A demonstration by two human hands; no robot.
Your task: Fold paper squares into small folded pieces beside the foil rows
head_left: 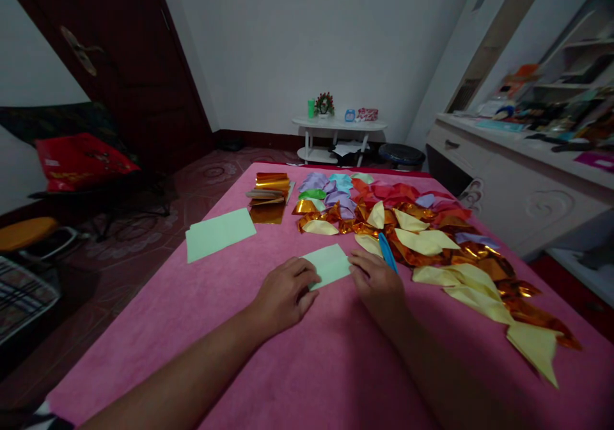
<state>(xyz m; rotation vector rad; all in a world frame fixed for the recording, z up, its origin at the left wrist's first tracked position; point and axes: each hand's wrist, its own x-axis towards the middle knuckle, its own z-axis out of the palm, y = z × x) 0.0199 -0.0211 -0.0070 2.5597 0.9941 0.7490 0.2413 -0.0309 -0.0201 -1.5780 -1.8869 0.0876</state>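
Note:
A pale green sheet of paper [328,264] lies on the pink tablecloth between my hands, with a faint crease along it. My left hand [286,294] grips its left end, thumb below and fingers curled over the edge. At the right end, my right hand [378,284] has its bent fingers on the paper's edge. Beside the right hand's knuckles a slim blue object [387,253] sticks up; its kind I cannot make out. Farther left is a stack of pale green sheets [220,234].
Gold foil sheets [267,212] are stacked at the back left. Folded yellow paper pieces [426,242], gold foil pieces [407,251], red pieces [388,192] and purple pieces [339,203] spread over the right side. Beyond stand a small white table [307,123] and a white cabinet [522,174].

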